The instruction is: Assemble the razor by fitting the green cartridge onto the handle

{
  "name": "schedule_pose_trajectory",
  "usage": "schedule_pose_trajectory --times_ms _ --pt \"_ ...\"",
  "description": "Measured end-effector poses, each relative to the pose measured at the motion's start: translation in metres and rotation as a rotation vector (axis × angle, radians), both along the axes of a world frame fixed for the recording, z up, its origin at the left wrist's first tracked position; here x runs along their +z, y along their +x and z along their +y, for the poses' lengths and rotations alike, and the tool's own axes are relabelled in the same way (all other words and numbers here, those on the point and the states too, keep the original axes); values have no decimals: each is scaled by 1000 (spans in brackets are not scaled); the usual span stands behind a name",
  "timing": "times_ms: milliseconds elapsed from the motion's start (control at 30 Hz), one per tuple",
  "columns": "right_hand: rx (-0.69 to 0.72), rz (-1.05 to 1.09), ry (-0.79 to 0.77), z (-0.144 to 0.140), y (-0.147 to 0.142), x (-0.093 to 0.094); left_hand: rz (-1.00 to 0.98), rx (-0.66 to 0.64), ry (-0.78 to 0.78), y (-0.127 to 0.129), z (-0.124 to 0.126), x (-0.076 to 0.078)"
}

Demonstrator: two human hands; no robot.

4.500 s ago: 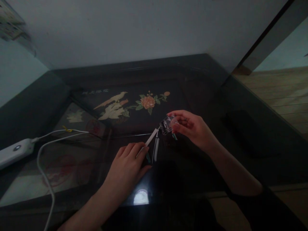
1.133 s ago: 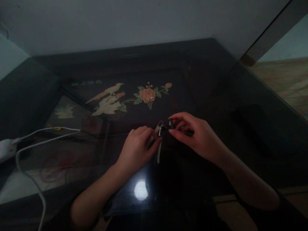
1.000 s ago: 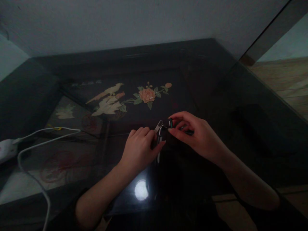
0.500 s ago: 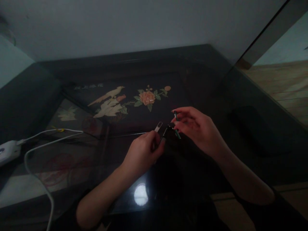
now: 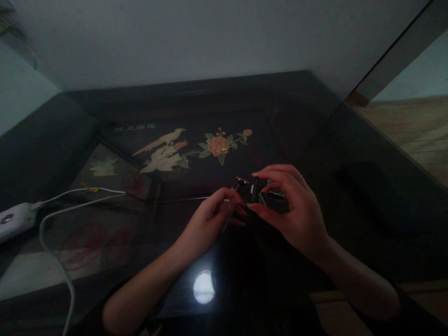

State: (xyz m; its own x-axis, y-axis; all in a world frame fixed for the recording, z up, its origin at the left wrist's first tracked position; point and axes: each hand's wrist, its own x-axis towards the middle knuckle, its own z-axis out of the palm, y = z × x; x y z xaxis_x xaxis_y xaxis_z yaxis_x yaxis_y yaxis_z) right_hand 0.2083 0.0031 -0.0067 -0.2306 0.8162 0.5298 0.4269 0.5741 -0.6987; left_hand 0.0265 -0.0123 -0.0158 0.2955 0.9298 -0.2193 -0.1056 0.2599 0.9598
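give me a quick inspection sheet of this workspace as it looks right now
surface: dark glossy table, inlaid with a bird and a flower; a round light reflection near the front edge
job's things: slim metal tool and small dark pieces with green trim, too dim to identify
clutter: nothing seen
grippers: left hand pinches the tool; right hand holds the dark pieces close against it
cables: white cable loops from a white device at the left edge
surroundings: pale wall behind, wooden floor to the right
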Motion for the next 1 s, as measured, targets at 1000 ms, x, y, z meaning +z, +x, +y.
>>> schedule_pose_trajectory --times_ms 1000 --pt "148 22 -63 4 5 6 130 42 148 -7 2 -1"
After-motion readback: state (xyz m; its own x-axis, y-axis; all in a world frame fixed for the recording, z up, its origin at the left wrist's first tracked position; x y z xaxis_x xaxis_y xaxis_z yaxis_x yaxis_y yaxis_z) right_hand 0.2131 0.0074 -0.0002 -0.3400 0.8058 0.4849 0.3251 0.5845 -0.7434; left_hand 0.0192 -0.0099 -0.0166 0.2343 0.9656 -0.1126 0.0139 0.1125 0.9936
